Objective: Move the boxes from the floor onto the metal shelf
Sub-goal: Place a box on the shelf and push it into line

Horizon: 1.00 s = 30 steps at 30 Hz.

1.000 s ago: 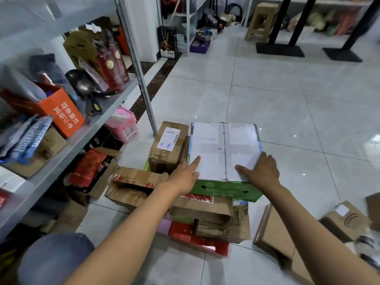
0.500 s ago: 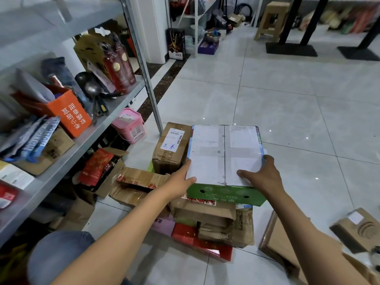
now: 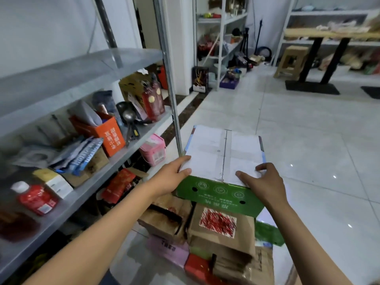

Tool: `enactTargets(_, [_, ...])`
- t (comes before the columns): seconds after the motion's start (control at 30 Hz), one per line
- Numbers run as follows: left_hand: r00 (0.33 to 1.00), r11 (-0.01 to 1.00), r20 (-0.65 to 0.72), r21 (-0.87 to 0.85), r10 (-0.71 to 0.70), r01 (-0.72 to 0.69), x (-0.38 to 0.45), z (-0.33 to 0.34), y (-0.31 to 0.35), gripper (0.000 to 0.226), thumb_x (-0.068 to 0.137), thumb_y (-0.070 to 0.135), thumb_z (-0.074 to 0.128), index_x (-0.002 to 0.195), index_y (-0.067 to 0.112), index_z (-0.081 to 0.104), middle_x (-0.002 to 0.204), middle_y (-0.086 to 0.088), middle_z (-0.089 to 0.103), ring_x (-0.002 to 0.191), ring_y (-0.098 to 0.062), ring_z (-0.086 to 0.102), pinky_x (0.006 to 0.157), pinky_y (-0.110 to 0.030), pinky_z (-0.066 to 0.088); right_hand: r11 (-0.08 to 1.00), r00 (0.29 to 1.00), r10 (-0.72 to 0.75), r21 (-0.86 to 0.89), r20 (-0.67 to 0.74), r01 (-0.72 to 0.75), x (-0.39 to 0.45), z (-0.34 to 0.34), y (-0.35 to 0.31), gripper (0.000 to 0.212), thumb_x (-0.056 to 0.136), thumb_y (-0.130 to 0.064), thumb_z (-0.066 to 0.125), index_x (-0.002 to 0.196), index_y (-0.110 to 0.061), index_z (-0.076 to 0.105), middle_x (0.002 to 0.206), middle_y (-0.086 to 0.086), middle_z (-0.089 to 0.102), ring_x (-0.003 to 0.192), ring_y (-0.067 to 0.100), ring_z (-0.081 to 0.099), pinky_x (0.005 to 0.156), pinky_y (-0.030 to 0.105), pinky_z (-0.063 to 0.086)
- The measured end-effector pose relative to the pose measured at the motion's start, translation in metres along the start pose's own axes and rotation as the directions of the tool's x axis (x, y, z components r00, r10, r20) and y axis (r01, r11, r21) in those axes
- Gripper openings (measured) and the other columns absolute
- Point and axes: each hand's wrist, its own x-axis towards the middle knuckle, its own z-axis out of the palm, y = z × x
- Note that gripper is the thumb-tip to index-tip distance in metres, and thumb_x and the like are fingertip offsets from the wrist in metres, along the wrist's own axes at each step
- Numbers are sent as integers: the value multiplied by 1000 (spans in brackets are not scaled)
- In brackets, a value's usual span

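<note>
A flat box with a white top and green sides (image 3: pixel 222 155) is held up above the pile of boxes on the floor. My left hand (image 3: pixel 174 173) grips its near left corner and my right hand (image 3: pixel 263 182) grips its near right corner, thumbs on top. Below it lie several brown cardboard boxes (image 3: pixel 222 229), one with a red speckled label, plus a pink box (image 3: pixel 168 249) and a red box (image 3: pixel 197 268). The metal shelf (image 3: pixel 78 68) stands to the left, its upper level bare and its middle level crowded.
The shelf's upright post (image 3: pixel 170 89) stands just left of the lifted box. An orange box (image 3: pixel 111 134), red bottles (image 3: pixel 152 101), a ladle and packets fill the middle level. A pink basket (image 3: pixel 153 150) sits on the floor. White tiled floor spreads right; tables and a stool stand far back.
Both hands have closed on the white-and-green box and lifted it off the pile. My view has tilted up, bringing the shelf's upper level into sight.
</note>
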Motion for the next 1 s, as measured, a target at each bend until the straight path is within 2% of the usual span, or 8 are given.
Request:
enactTargets(0.27, [969,995,-227,46,102,-94,-35,-107,33,45,98,36,48,141,38,39,148,12,38,132,-10,39,104,-27,38,968,982,-175,171,-72,185,-23,24,-102,58,68,-52,80,110,-25,50,115,-4,58,104,20,56,79,34,42])
enactTargets(0.37, [938,994,-330,33,108,-103,-57,-143,41,41,98,33,50,138,36,44,137,11,48,117,-7,51,85,-13,44,946,969,-234,213,-74,245,-34,33,-141,58,69,-53,80,110,-25,50,117,-3,60,96,18,52,77,35,42])
enactTargets(0.47, [902,989,-405,66,150,-135,-83,-182,49,42,98,33,50,139,32,45,137,14,48,119,-2,48,81,-1,35,919,954,-296,255,-58,300,-47,43,-181,58,68,-56,79,109,-26,51,112,-5,60,95,18,53,78,37,44])
enactTargets(0.53, [867,983,-464,84,181,-160,-102,-211,53,41,97,33,51,138,31,48,138,16,48,123,2,45,87,0,32,894,939,-341,290,-51,340,-58,50,-209,57,67,-57,79,107,-27,51,107,-6,59,95,19,53,77,37,44])
enactTargets(0.63, [812,976,-542,104,217,-192,-133,-250,56,40,97,32,51,137,29,50,141,15,47,129,0,42,106,-17,32,857,914,-405,337,-30,391,-77,64,-249,57,68,-57,79,108,-27,52,104,-8,55,93,17,50,75,35,41])
enactTargets(0.7, [776,975,-591,116,219,-187,-158,-274,54,40,97,35,49,137,31,49,142,13,46,130,-1,41,111,-25,32,824,890,-455,372,-12,427,-91,76,-276,60,66,-58,79,109,-26,52,105,-9,54,95,14,49,80,35,42])
enactTargets(0.83, [687,982,-704,99,183,-160,-219,-316,44,41,96,37,49,137,31,50,139,13,49,126,-1,46,99,-13,37,753,837,-545,460,38,470,-128,110,-326,64,63,-58,81,110,-24,54,105,-8,54,99,16,51,82,36,44])
enactTargets(1.0, [550,988,-822,114,150,-99,-305,-359,31,39,98,28,48,136,21,51,131,16,50,108,13,48,81,5,34,689,732,-658,533,177,491,-194,159,-377,61,64,-61,79,108,-26,54,104,-3,54,105,20,55,82,35,42])
